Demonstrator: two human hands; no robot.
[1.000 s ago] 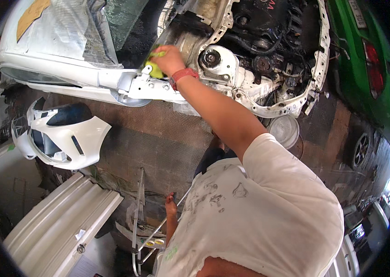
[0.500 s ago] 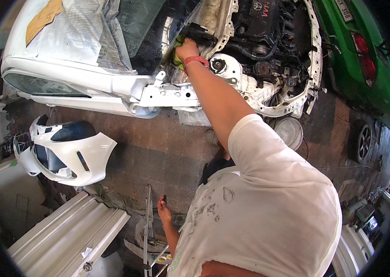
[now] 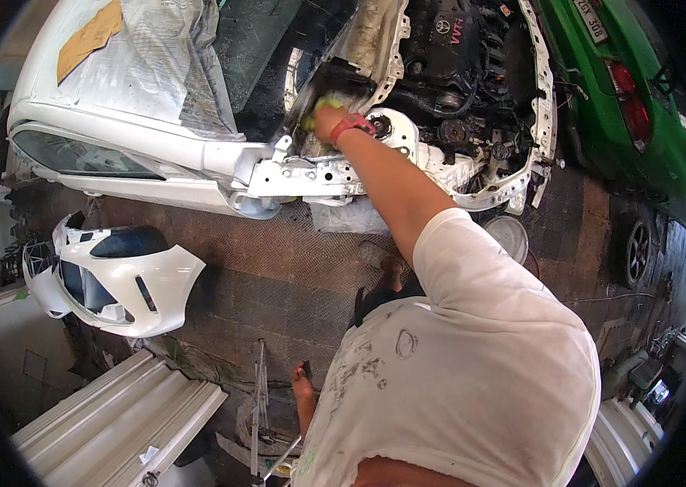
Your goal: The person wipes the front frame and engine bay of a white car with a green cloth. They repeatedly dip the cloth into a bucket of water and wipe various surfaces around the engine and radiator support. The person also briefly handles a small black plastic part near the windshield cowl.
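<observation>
My right hand [image 3: 328, 123], with a red band at the wrist, reaches far forward over the white car body [image 3: 302, 180]. Its fingers are closed on a yellow-green cloth [image 3: 327, 103], pressed into the dark recess [image 3: 341, 84] between the windshield and the engine bay. A white strut tower [image 3: 398, 130] lies just right of the wrist. Low on the left, beside my shirt, hangs my left hand [image 3: 302, 381]. Its fingers look curled around a small dark thing that I cannot make out.
An exposed engine [image 3: 448, 49] sits right of the reaching arm. At the far right stands a green car [image 3: 643, 105]. A white bumper cover [image 3: 156, 284] rests on the floor at left, near ribbed white panels [image 3: 120, 418] and a metal ladder [image 3: 258, 406]. A round pan [image 3: 507, 237] lies below the car's front.
My right hand has come back toward me along the recess, with the cloth in it. My left hand has shifted slightly right, closer to my shirt. The whole view has tilted a little.
</observation>
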